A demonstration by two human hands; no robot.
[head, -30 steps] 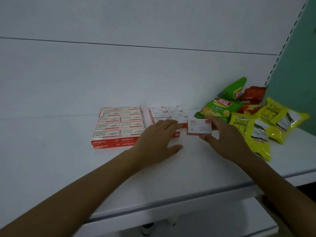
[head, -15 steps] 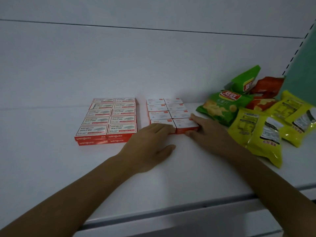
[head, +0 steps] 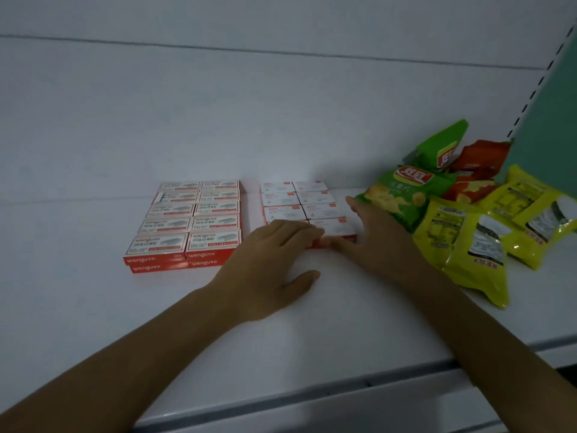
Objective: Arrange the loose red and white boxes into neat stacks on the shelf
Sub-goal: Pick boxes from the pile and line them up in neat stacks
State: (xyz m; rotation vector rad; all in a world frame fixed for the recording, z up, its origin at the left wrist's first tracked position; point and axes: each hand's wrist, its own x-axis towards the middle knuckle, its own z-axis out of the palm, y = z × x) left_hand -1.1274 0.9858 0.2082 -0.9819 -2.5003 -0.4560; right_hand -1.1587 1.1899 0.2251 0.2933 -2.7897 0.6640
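Observation:
Two blocks of red and white boxes lie flat on the white shelf. The left block is two boxes wide, several deep and two layers high. The right block is also two wide. My left hand lies palm down, its fingers over the front left box of the right block. My right hand frames that block's front right box, thumb along its front edge and fingers along its right side.
Green, red and yellow snack bags lie piled at the right, close to my right hand. The shelf's front lip runs below my forearms. A white back wall stands behind; a teal side panel closes the right.
My right hand carried a box in from the right and set it down at the front right of the right block. It now holds it in line. My left hand stayed in place.

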